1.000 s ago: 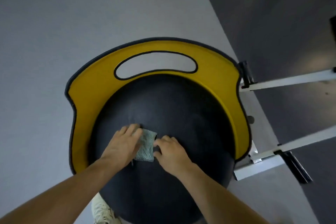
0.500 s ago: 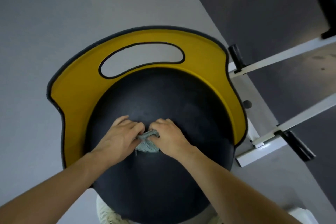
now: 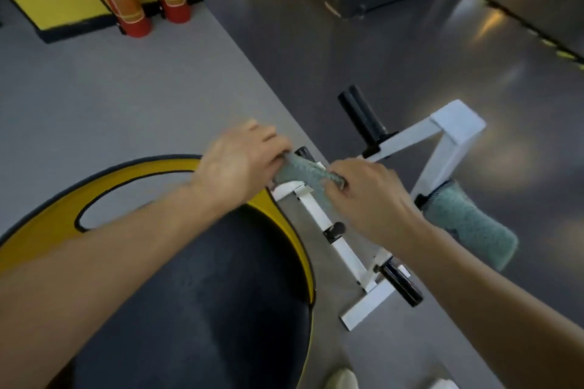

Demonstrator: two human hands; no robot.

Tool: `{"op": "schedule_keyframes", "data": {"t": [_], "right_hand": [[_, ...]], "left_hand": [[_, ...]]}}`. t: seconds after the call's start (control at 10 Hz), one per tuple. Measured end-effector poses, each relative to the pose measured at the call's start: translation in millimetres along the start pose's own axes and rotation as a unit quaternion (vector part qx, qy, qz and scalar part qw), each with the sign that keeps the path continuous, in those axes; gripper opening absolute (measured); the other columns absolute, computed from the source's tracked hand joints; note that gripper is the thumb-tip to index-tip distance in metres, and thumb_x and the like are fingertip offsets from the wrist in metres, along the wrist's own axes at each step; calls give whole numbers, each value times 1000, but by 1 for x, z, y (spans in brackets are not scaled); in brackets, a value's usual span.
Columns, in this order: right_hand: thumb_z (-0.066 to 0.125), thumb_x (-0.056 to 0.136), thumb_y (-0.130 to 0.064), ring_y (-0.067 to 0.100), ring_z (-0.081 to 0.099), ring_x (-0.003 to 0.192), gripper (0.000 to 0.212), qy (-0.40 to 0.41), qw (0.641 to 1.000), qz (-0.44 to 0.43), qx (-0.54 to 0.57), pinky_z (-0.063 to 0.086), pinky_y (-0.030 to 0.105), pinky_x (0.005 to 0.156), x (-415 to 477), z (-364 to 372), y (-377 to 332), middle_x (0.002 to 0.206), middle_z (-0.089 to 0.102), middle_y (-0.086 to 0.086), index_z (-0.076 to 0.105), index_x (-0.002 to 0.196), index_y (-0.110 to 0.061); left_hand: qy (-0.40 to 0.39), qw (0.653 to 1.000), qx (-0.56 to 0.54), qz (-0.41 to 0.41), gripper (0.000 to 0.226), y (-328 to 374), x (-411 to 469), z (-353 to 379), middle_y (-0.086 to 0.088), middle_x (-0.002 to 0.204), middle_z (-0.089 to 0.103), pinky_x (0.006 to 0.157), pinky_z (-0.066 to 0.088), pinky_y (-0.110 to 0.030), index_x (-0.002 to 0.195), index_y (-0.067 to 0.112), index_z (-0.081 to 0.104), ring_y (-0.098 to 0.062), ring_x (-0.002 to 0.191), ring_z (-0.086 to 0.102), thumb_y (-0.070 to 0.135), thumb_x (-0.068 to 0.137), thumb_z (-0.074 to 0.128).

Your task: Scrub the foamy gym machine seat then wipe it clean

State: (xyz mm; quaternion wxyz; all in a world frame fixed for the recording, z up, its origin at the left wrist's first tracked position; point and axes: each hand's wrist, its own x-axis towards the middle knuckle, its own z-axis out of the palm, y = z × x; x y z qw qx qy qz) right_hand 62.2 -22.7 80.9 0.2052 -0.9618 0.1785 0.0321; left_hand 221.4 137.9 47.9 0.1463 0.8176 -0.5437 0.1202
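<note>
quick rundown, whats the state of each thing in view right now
cloth: rolled, taut between both hands, off the seat
left hand: grips the cloth's left end
right hand: grips its right end
seat: bare, no foam visible
second cloth: draped on the white frame
fire extinguishers: upright by the wall

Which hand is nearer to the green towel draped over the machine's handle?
Right. The right hand is close beside the draped towel; the left hand is farther off, by the seat's yellow rim. Both grip a small cloth.
</note>
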Motion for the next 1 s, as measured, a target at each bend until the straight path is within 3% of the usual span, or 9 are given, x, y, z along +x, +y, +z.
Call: {"op": "schedule_keyframes", "data": {"t": [0.1, 0.2, 0.3, 0.4, 0.5, 0.7, 0.8, 0.9, 1.0], "right_hand": [[47, 99, -19, 23, 59, 68, 8, 44, 990, -43, -128, 51, 37, 61, 26, -49, 3, 77, 59, 0, 56, 97, -19], [50, 95, -14, 29, 52, 69, 13, 36, 981, -20, -188, 36, 35, 60, 55, -92, 7, 71, 47, 1, 51, 107, -19], [53, 94, -18, 30, 49, 79, 5, -14, 978, 37, -203, 37, 36, 70, 81, -122, 15, 76, 44, 1, 54, 99, -19], [60, 94, -24, 27, 55, 77, 12, -91, 969, 108, -204, 44, 38, 71, 111, -133, 42, 83, 57, 4, 58, 85, -17], [70, 92, -24, 26, 63, 79, 18, -211, 951, 166, -155, 51, 37, 76, 141, -127, 79, 87, 71, 6, 69, 86, -7], [78, 88, -29, 32, 68, 89, 26, -289, 929, 232, -17, 56, 38, 79, 162, -104, 145, 105, 73, 15, 77, 104, -9], [69, 94, -19, 35, 66, 97, 21, -281, 940, 194, 6, 54, 38, 86, 161, -85, 165, 108, 71, 16, 76, 108, -4], [64, 99, -15, 22, 54, 88, 25, -253, 952, 170, 33, 46, 33, 82, 155, -66, 180, 98, 63, 9, 72, 115, 2], [67, 96, -9, 21, 56, 101, 7, -193, 952, 201, 123, 45, 41, 103, 146, -71, 176, 104, 63, 9, 73, 93, -8]], "left_hand": [[-32, 998, -28, -51, 16, 1, 69, -13, -3, 97, 60, 62, 51, -43, 105, 22, 68, -30, 81, 60, 28, 96, 56], [-34, 999, -24, -35, 15, 2, 115, -18, -4, 103, 59, 69, 52, -48, 108, 21, 66, -30, 86, 59, 26, 97, 58], [-49, 998, -20, -31, 16, 7, 146, -10, -5, 106, 61, 75, 51, -48, 109, 19, 66, -29, 91, 60, 20, 97, 56], [-82, 995, -40, -38, 19, 19, 174, 6, -5, 109, 61, 83, 51, -48, 111, 18, 66, -30, 97, 60, 16, 97, 53], [-109, 992, -49, -45, 19, 35, 196, 29, -3, 113, 59, 88, 48, -44, 112, 22, 65, -29, 103, 60, 18, 98, 52], [-128, 990, -57, -32, 52, 54, 199, 68, -1, 143, 45, 92, 50, -43, 149, 27, 42, -26, 102, 61, 15, 100, 55], [-152, 988, -2, 21, 40, 52, 190, 81, 1, 140, 53, 108, 36, -42, 144, 28, 50, -22, 123, 54, 22, 104, 46], [-170, 985, 3, 8, 39, 47, 179, 75, 4, 155, 41, 124, 13, -45, 146, 33, 47, -22, 152, 22, 31, 108, 38], [-152, 987, -47, -31, 47, 48, 127, 47, -3, 163, 30, 125, 12, -44, 154, 29, 37, -26, 155, 14, 28, 108, 43]]}}
